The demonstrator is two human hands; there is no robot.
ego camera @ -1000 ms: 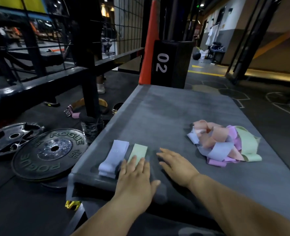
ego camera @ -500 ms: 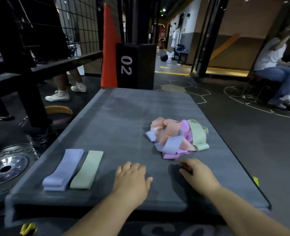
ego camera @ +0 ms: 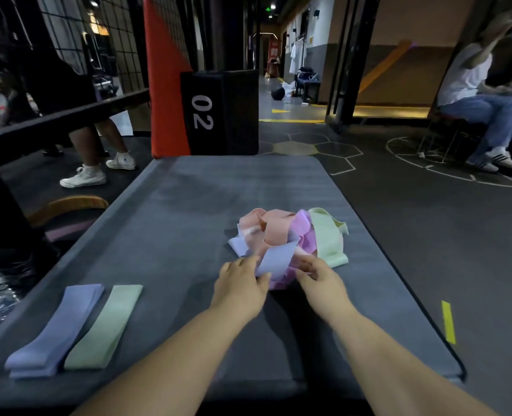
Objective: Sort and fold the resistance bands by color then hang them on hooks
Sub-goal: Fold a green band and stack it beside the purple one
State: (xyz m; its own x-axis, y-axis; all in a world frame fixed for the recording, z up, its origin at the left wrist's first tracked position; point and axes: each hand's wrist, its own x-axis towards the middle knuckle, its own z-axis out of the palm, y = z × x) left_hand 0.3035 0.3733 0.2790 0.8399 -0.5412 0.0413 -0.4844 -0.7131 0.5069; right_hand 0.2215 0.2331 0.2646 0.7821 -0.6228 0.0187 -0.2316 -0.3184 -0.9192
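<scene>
A tangled pile of resistance bands (ego camera: 281,232) in peach, pink, lavender and pale green lies in the middle of a grey padded platform (ego camera: 188,205). My left hand (ego camera: 239,286) pinches a lavender band (ego camera: 275,259) at the pile's near edge. My right hand (ego camera: 320,277) touches the pile's near side, its fingers curled into the pink bands. At the near left, a folded lavender band (ego camera: 59,328) and a folded green band (ego camera: 104,325) lie flat side by side.
A black block marked 02 (ego camera: 218,112) and an orange pad (ego camera: 164,85) stand beyond the platform's far end. A person's legs in white sneakers (ego camera: 83,177) stand at the left. Another person sits at the right (ego camera: 483,106). A black rail (ego camera: 53,121) runs along the left.
Both hands moved forward from the platform's near edge to the pile, and my left hand took hold of a lavender band. The view swung right and lifted.
</scene>
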